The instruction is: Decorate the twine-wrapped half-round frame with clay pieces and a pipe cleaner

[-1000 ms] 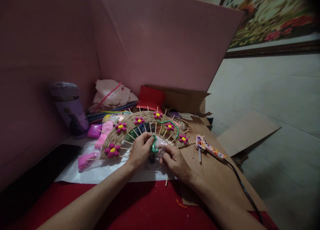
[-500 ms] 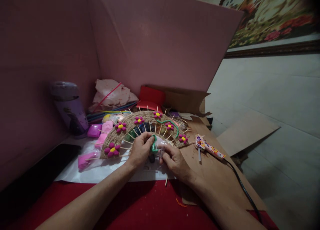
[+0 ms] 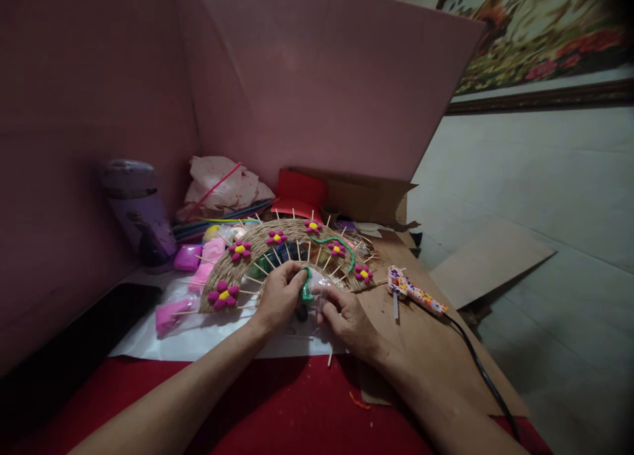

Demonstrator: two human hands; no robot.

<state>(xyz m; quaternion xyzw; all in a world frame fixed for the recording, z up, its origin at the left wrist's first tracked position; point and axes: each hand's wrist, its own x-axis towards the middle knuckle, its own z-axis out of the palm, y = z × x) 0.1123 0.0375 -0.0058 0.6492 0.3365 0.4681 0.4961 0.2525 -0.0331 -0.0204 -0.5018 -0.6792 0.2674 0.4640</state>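
Note:
My left hand (image 3: 283, 294) pinches a lump of green modelling clay (image 3: 306, 287) between thumb and fingers. Clear plastic wrap (image 3: 323, 287) around the clay is gripped by my right hand (image 3: 345, 317), its fingers closed. Behind both hands lies a half-ring fan shape of woven twine (image 3: 257, 234) on thin wooden sticks. Several magenta clay flowers with yellow centres, such as the large flower (image 3: 223, 296) at the left, sit on the twine. A thin green clay strand (image 3: 352, 253) curves along its right part.
A flower-patterned glue gun (image 3: 416, 293) with a black cable lies on cardboard (image 3: 436, 356) at the right. Pink clay packs (image 3: 173, 315), a purple tumbler (image 3: 141, 217) and a black phone-like slab (image 3: 126, 316) are at the left. Pink panels (image 3: 307, 78) stand behind.
Almost nothing differs. Both hands stay at the green clay and its wrap, with only slight finger movement and a tiny shift of the view.

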